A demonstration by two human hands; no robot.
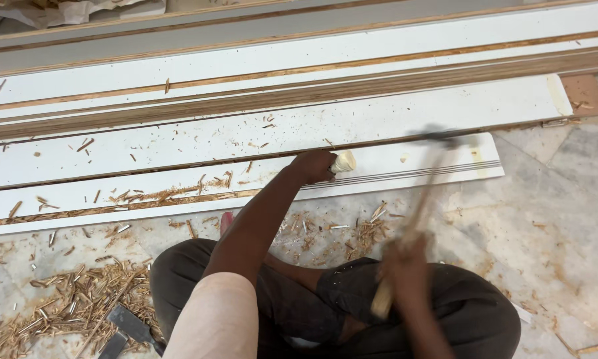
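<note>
My left hand (310,166) grips a chisel with a pale wooden handle (343,161), held against the groove of a long white board (418,174) lying on the floor. My right hand (405,259) holds a hammer by its wooden shaft (415,216); the hammer head (438,136) is blurred with motion, raised to the right of the chisel handle. I sit cross-legged in dark trousers just before the board.
Several more long white boards with plywood edges (299,100) lie stacked beyond. Wood chips and splinters (66,299) litter the marble floor at left. A dark flat tool (129,329) lies among them near my left knee.
</note>
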